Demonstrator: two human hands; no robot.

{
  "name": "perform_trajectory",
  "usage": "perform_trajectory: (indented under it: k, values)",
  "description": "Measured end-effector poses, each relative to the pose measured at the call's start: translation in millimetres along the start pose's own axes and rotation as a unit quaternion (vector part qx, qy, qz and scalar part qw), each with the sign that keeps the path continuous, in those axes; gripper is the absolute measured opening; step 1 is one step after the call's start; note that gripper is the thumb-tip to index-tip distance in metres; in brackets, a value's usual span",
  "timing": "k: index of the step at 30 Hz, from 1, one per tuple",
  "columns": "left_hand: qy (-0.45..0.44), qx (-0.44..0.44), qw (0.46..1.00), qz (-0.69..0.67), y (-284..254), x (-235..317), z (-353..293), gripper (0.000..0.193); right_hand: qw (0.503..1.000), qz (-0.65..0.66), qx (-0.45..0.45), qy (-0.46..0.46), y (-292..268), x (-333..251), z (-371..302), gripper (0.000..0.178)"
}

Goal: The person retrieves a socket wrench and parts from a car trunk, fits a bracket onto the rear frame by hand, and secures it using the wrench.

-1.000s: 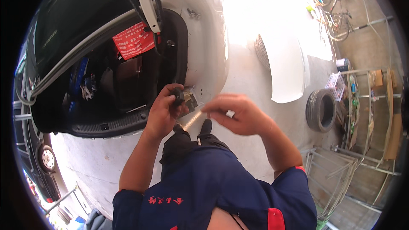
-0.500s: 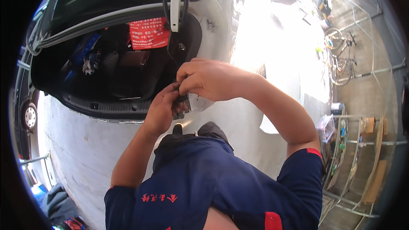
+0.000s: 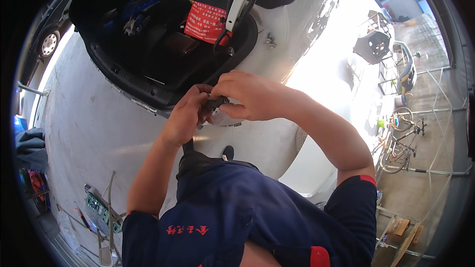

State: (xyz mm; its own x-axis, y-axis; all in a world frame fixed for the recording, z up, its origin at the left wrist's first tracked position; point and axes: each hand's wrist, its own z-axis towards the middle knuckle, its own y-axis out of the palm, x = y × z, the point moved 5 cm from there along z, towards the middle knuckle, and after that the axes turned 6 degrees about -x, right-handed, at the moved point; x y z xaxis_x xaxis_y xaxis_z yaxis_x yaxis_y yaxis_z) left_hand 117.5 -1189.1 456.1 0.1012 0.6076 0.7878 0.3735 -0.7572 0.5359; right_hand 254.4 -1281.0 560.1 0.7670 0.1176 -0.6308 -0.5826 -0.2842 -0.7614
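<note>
Just outside the rear of a car's open trunk (image 3: 163, 54), my two hands meet at chest height. A small dark, blocky part (image 3: 216, 103) is between them; its exact kind is hard to make out. My left hand (image 3: 185, 116) has its fingers curled round the part from the left. From the right, my right hand (image 3: 250, 96) grips the part's upper end between thumb and bent fingers. Some of the part is hidden behind the fingers of both hands.
Inside the trunk lie a red printed sheet (image 3: 208, 22) and a dark flat box (image 3: 180, 44). A green tool set (image 3: 97, 205) stands at lower left. Bicycles (image 3: 398, 141) and metal racks line the right side. A black car part (image 3: 373, 44) stands at upper right.
My view has turned, and I stand a little further from the trunk. Both hands stay together on the dark part, whose end now shows more plainly between the right thumb and fingers.
</note>
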Motion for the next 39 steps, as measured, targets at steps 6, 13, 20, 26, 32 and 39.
perform_trajectory:
  k: [6,13,20,26,32,39]
  values:
    - [0.096,0.057,0.959,0.26,-17,8,-7,0.025,0.988,-0.14,-0.041,0.049,6,14,24,0.025]
    - [0.057,-0.004,0.939,0.34,-43,3,-12,0.029,0.955,-0.202,-0.158,0.146,26,14,49,0.022]
    - [0.122,-0.045,0.946,0.297,-57,-6,-15,0.034,0.931,-0.268,-0.175,0.177,37,-1,70,0.014]
    - [0.147,-0.07,0.943,0.29,-60,-9,-17,0.035,0.904,-0.304,-0.217,0.208,47,-9,85,0.015]
    - [0.189,-0.053,0.937,0.29,-65,-24,-20,0.036,0.902,-0.208,-0.25,0.283,46,-14,100,0.018]
    - [0.168,-0.001,0.935,0.311,-51,-30,-18,0.031,0.881,-0.184,-0.295,0.322,38,-12,105,0.023]
